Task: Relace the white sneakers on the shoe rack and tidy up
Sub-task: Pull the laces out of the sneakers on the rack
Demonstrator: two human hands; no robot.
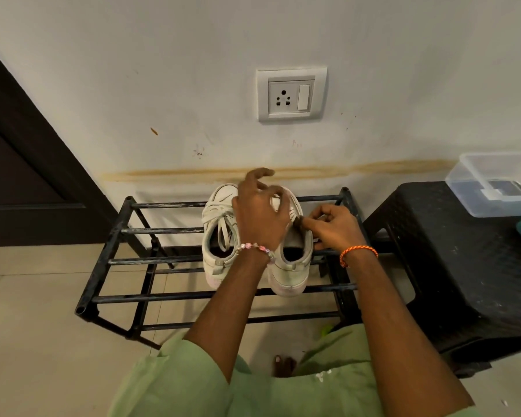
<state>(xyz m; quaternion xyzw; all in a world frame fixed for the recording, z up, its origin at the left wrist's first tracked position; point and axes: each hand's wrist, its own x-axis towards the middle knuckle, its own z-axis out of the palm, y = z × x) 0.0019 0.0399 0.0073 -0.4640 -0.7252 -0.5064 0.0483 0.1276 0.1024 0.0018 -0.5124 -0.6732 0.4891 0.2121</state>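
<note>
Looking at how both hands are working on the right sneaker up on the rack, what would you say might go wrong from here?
1. The shoe rack has only open bars, and the right sneaker overhangs one at the heel; a tug from the left hand or right hand might tip it off.
2. The left sneaker sits close by with loose laces; the left forearm crossing it could snag them or nudge it.

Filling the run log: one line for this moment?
left hand over right sneaker | right hand pinching lace | rack
</note>
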